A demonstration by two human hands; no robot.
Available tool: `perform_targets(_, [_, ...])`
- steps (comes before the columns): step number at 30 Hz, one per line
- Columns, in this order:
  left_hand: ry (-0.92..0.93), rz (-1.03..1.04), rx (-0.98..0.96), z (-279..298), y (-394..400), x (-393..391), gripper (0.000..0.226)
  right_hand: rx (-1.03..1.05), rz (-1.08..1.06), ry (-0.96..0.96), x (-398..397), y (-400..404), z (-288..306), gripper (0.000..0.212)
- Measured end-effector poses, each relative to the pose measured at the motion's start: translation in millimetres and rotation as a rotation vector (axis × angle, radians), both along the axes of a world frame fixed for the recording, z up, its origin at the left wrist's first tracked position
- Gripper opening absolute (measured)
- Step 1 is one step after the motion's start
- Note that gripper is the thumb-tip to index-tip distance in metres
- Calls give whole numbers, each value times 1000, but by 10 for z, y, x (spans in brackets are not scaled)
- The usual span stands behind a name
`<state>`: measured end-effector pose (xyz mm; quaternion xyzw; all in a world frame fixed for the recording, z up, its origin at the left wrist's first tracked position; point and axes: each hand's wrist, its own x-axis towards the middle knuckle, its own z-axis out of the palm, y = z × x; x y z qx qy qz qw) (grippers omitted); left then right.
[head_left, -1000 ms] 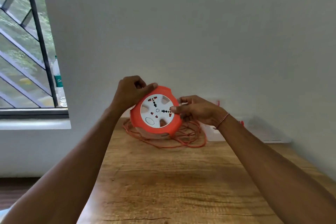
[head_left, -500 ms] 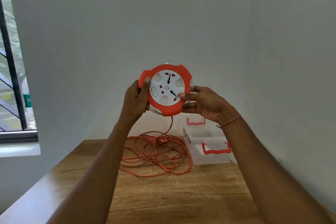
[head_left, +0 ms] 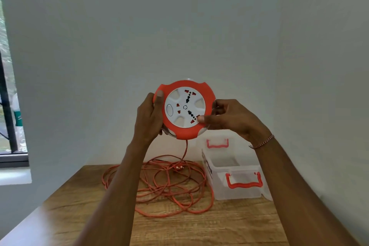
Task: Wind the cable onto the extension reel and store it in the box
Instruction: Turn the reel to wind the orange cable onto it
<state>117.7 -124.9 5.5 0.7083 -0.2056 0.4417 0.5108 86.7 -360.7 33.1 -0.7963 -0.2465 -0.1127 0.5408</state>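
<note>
I hold the round extension reel (head_left: 184, 109), orange rim and white socket face, up in front of the wall. My left hand (head_left: 148, 119) grips its left edge with the thumb over the rim. At the lower right edge my right hand (head_left: 227, 119) pinches it, thumb on the white face. One strand of the orange cable (head_left: 165, 185) hangs from the reel's bottom down to a loose tangle on the wooden table (head_left: 199, 227). A clear plastic box (head_left: 235, 189) with orange handles stands open just right of the tangle.
The table stands in a corner, with grey walls behind and to the right. A window with dark bars (head_left: 8, 126) is at the far left, and a bottle stands on its sill.
The reel has been lifted off the table and raised to face me, its face turned a little. The view swung right and down, bringing the box and the cable tangle into sight.
</note>
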Motion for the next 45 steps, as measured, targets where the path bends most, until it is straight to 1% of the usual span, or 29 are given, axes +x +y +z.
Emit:
perform_targets(2, [-5,-14,12,7,11,24,43,-61,-40,-31,-7,21,-2,59])
perform_targets(7, [-12,-33,-2,32,30,40,42,-100,-63,-51,-51,34,28,63])
perform_targets(9, [-28,-27,-23,36,36,38,40,-136,-166,-135,-89,73,72,72])
perform_targets(11, [-39,-12,-32,43,52,35,40,-149,-322,-336,-141,111,133,82])
perform_targets(12, [-42,-6,-29,45,58,35,40,-152,-378,-483,-174,114,165,79])
perform_targets(13, [-43,0,-25,45,63,35,39,-164,-405,-632,-216,108,195,70])
perform_targets(14, [-43,3,-21,45,66,37,38,-185,-393,-754,-266,107,226,56])
perform_targets(15, [-45,5,-17,43,66,36,37,-214,-349,-831,-317,116,253,40])
perform_targets(16, [-47,7,-12,43,62,35,38,-256,-284,-861,-360,136,265,27])
perform_targets(17, [-52,8,-7,44,55,33,39,-321,-240,-863,-391,176,256,25])
perform_targets(19, [-61,0,1,49,34,25,44,-515,-218,-826,-420,296,198,37])
perform_targets(21, [-63,-16,9,52,12,8,46,-714,-244,-804,-433,418,145,39])
perform_targets(23, [-64,-25,13,56,8,-3,45,-829,-289,-815,-443,481,117,38])
perform_targets(26, [-60,-36,7,72,26,-9,48,-873,-370,-847,-464,499,104,47])
perform_targets(29, [-55,-41,9,81,17,-9,45,-913,-435,-853,-477,525,90,57])
perform_targets(33, [-45,-19,22,81,-20,-8,42,-981,-514,-840,-496,575,78,60])
perform_targets(39, [-22,-36,10,82,-17,-30,36,-1002,-560,-832,-528,640,53,64])
perform_targets(41, [-19,-25,7,104,-11,-46,38,-1003,-581,-833,-527,645,38,65])
perform_targets(45, [-22,2,-16,151,57,-75,44,-984,-616,-854,-493,635,0,73])
